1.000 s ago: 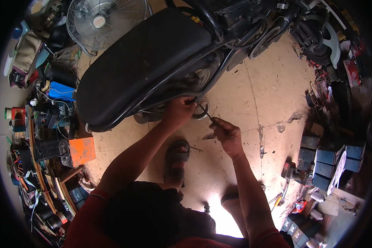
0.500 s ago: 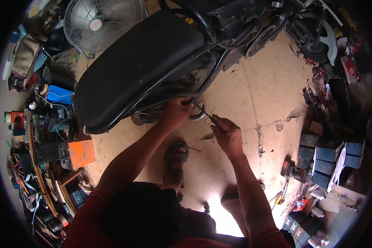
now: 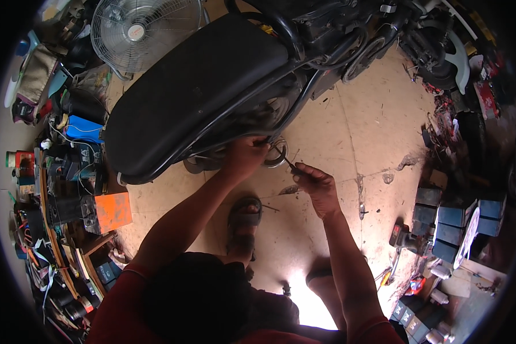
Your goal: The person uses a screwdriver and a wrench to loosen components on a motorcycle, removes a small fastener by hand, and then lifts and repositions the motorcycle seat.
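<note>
Workshop floor, pale cracked concrete (image 3: 378, 109), cluttered both sides: white pedestal fan (image 3: 136, 31) top left, orange box (image 3: 113, 211) on the left shelf row w/ blue and black battery-like blocks, dark blue-grey boxes (image 3: 450, 221) stacked at right. We squat beside a two-wheeler w/ long black padded seat (image 3: 189, 94) running diagonally across the upper view; one sandalled foot (image 3: 243, 221) planted below the work.

Left hand (image 3: 243, 156): curled closed around something at the chrome ring-shaped part (image 3: 278, 155) under the seat frame, by the black tube rail (image 3: 304, 94). What exactly the fingers pinch is hidden by the knuckles; cannot tell.

Right hand (image 3: 318, 184): clenched on the handle of a thin dark metal tool (image 3: 285, 160), prob. a screwdriver or pick. Shaft angles up and left, tip at or touching the chrome ring, just beside the left fingertips.

Notes on doing this well, as we judge it:
- keep left hand steadying the part so the tool tip doesn't skate off the chrome;
- hold shaft in line w/ the fastener, push before turning;
- tip sits v. close to left fingers, so a slip would jab them; short controlled strokes;
- area is shadowed by the seat, so feel matters as much as sight.
</note>
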`<state>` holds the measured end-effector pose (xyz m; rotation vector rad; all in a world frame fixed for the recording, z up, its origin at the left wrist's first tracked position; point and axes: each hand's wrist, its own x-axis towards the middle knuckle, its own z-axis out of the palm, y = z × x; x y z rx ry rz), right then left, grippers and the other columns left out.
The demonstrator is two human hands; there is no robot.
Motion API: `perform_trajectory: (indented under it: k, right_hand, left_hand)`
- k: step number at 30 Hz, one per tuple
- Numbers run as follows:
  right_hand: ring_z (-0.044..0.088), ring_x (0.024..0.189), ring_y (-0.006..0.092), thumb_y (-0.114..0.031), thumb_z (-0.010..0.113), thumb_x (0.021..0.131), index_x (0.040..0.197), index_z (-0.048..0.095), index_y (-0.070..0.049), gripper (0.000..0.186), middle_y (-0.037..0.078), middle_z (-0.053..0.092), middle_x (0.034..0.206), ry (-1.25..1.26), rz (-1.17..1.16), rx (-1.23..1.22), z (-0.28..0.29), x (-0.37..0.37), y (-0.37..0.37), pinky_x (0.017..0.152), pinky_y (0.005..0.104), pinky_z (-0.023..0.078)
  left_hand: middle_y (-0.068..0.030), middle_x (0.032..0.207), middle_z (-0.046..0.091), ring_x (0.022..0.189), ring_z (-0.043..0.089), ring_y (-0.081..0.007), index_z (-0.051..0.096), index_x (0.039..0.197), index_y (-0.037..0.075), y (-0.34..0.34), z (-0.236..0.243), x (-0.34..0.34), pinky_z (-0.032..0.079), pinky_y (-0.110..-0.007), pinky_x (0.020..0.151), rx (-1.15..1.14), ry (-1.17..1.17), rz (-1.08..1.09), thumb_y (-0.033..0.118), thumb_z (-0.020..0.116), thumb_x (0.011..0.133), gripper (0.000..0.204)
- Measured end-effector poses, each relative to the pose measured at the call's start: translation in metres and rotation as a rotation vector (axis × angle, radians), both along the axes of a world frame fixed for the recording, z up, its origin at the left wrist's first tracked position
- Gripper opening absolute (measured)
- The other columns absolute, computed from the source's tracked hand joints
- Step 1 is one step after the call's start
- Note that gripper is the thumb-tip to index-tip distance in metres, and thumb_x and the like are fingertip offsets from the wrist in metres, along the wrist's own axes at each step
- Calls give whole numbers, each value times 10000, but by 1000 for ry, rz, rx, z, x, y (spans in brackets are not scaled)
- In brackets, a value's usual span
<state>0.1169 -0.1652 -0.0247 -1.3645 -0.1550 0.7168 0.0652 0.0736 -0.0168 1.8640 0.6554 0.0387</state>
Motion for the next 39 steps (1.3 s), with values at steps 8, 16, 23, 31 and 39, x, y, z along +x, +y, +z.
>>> perform_trajectory:
  k: [8,16,23,31,39]
  right_hand:
    - [695,872,139,-89,726,960,1279,688,15,337,69,754,1072,197,193,23,14,7,1,649,245,558]
    - [640,799,113,-110,708,986,1299,685,9,336,68,760,1021,1013,-57,507,27,5,5,697,233,553]
    - [633,749,117,-146,673,1007,1306,667,32,349,82,747,1008,-440,87,-253,7,-9,7,638,226,510]
    - [630,790,108,-178,713,983,1346,643,8,413,69,738,1038,600,116,179,2,5,-5,606,223,477]
    - [672,856,117,-78,727,968,1280,697,-16,319,104,761,1129,302,-36,39,3,-3,0,708,247,521]
  left_hand:
    - [-164,945,778,872,741,-182,726,1145,-61,1,-10,3,562,-317,806,-7,-161,-35,142,703,931,296]
    - [-157,988,778,885,737,-176,726,1139,-55,-1,6,-1,565,-319,825,-3,-187,-20,114,687,933,269]
    - [-59,941,760,848,665,-78,725,1146,-65,-3,9,0,536,-252,792,-36,-170,8,90,716,938,260]
    - [-68,942,764,842,671,-86,725,1147,-64,-2,7,1,539,-258,784,57,-183,-41,112,725,934,276]
    - [-87,947,769,848,686,-94,722,1154,-64,-6,15,0,545,-268,789,19,-116,1,126,734,932,292]
